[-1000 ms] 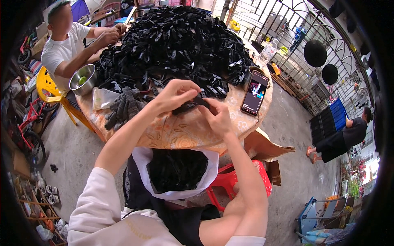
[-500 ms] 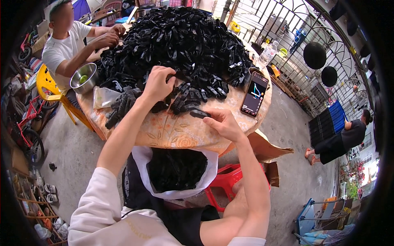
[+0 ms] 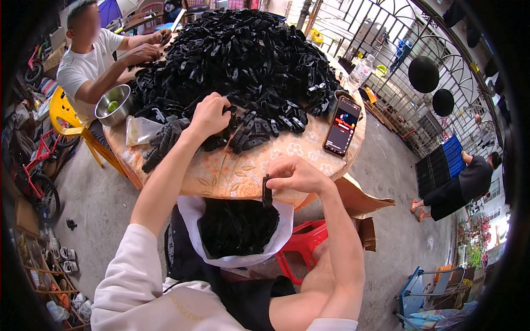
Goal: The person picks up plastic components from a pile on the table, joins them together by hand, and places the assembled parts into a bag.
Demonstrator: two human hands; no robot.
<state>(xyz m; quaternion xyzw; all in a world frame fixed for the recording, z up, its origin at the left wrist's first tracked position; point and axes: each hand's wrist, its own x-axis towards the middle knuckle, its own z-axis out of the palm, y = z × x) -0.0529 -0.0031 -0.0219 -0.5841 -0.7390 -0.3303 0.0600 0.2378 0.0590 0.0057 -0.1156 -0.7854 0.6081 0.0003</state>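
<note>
Whereas half a second earlier it lay at the table edge, a black clip [image 3: 267,197] is now pinched in the right hand [image 3: 295,175] above the white bag [image 3: 238,234]; the left hand [image 3: 208,115] is closed over clips at the black heap [image 3: 243,60].

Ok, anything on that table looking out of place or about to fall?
The phone lies close to the table's right edge, near the rim. A few black parts trail off the pile toward the left edge. Nothing looks spilled or damaged.
</note>
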